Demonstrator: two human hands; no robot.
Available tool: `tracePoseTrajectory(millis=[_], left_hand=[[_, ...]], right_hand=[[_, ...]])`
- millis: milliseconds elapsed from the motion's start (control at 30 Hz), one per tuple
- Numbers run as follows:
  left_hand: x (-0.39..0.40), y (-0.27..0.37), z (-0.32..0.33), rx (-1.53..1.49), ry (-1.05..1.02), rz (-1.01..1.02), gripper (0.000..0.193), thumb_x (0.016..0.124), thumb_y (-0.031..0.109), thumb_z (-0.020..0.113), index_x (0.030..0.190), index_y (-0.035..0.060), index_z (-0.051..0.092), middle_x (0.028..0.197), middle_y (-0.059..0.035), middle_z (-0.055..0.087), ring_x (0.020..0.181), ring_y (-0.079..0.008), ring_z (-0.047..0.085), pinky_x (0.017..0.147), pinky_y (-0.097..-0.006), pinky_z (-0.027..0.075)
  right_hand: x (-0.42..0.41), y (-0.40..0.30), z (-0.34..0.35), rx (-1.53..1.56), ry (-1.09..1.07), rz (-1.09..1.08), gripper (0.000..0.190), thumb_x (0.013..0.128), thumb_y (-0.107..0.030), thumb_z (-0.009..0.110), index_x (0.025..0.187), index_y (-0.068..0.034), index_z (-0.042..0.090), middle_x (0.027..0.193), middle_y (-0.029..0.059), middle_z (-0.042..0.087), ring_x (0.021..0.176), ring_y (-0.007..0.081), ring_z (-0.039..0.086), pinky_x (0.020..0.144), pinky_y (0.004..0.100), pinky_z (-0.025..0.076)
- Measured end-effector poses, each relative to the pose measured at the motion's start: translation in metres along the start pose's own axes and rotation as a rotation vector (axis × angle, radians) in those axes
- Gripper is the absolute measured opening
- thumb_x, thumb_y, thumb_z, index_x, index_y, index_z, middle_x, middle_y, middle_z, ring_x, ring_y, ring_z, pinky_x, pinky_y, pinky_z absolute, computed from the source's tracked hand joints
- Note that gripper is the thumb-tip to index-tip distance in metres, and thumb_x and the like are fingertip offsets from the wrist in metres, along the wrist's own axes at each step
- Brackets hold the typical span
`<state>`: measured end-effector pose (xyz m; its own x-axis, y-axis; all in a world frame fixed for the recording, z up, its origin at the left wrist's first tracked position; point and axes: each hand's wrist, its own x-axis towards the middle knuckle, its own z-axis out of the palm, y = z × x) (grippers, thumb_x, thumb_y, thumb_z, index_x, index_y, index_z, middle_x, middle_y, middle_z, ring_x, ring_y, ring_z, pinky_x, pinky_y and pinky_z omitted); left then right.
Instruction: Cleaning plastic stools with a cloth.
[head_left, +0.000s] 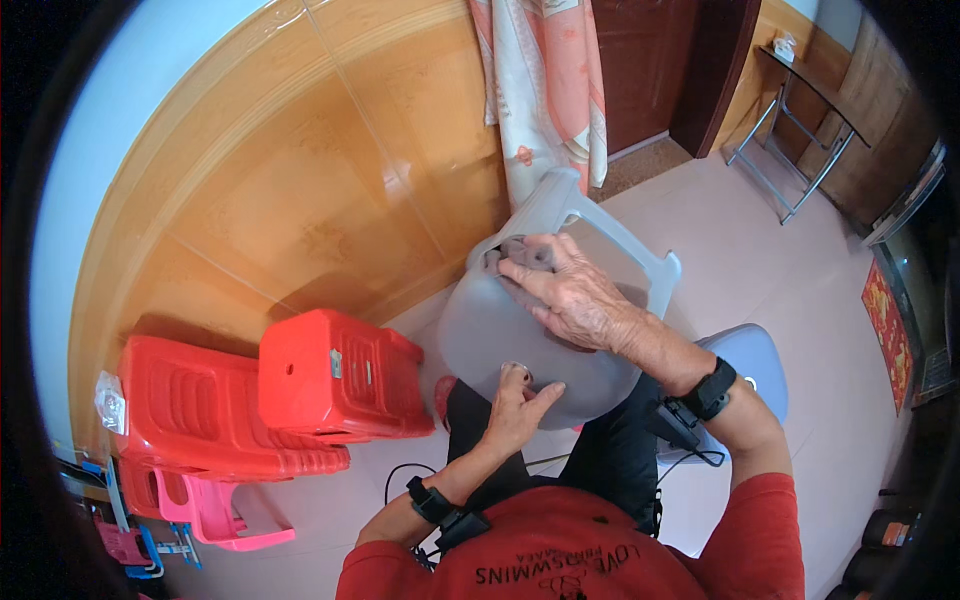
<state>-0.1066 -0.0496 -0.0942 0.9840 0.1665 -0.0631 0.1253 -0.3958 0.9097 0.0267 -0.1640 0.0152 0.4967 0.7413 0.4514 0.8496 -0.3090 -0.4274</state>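
Observation:
A translucent grey plastic stool (480, 345) is tilted in front of my knees, its broad rounded surface turned towards me. Its legs and a crossbar (619, 232) point away. My right hand (577, 296) presses a bunched grey cloth (525, 259) onto the stool's upper edge, near one leg. Lower down, my left hand (520, 409) holds the stool on the side close to me, thumb and fingers bent against it. I cannot tell whether a fingertip sits in an opening there.
Red plastic stools (337, 375) stand at the left by the tiled wall (322, 187), near a pink plastic chair (225, 517). A blue-grey plastic item (750, 360) is beside my right arm. Farther off are a curtain (544, 97) and a folding table (814, 90).

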Motion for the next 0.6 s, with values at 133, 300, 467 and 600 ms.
tracePoseTrajectory(millis=[133,300,467,600], left_hand=[[0.006,-0.013,-0.006,-0.218,-0.01,-0.095,0.042,0.077,0.028,0.067,0.092,-0.006,0.047,0.088,-0.0108,0.043,0.07,-0.0167,0.047,0.066,-0.031,0.042],[0.009,-0.014,-0.027,-0.27,-0.016,-0.067,0.038,0.08,0.028,0.063,0.092,-0.0054,0.049,0.088,-0.0099,0.047,0.076,-0.0165,0.05,0.066,-0.0297,0.042],[0.009,0.007,-0.034,-0.334,-0.031,-0.132,0.031,0.082,0.026,0.062,0.084,-0.004,0.052,0.086,-0.0062,0.047,0.079,-0.012,0.054,0.061,-0.0248,0.047],[0.006,-0.001,-0.039,-0.326,-0.034,-0.147,0.027,0.083,0.023,0.061,0.086,-0.0029,0.054,0.089,-0.0055,0.049,0.08,-0.0122,0.055,0.062,-0.0259,0.049]], right_hand=[[-0.019,-0.018,-0.005,-0.345,-0.109,-0.325,0.042,0.067,-0.018,0.059,0.109,-0.012,0.058,0.113,0.0112,0.046,0.098,0.0253,0.047,0.072,0.0353,0.043],[-0.08,-0.016,-0.006,-0.314,-0.116,-0.377,0.039,0.07,-0.021,0.056,0.109,-0.018,0.058,0.11,0.0087,0.049,0.095,0.0247,0.048,0.071,0.0354,0.04],[-0.09,0.033,0.006,-0.144,0.172,0.164,0.037,0.076,-0.018,0.058,0.112,-0.013,0.054,0.105,0.0178,0.054,0.092,0.0356,0.051,0.081,0.0402,0.038],[-0.067,0.02,0.004,-0.012,0.146,0.282,0.035,0.08,-0.03,0.058,0.108,-0.009,0.055,0.096,0.0122,0.063,0.084,0.0295,0.059,0.079,0.041,0.038]])
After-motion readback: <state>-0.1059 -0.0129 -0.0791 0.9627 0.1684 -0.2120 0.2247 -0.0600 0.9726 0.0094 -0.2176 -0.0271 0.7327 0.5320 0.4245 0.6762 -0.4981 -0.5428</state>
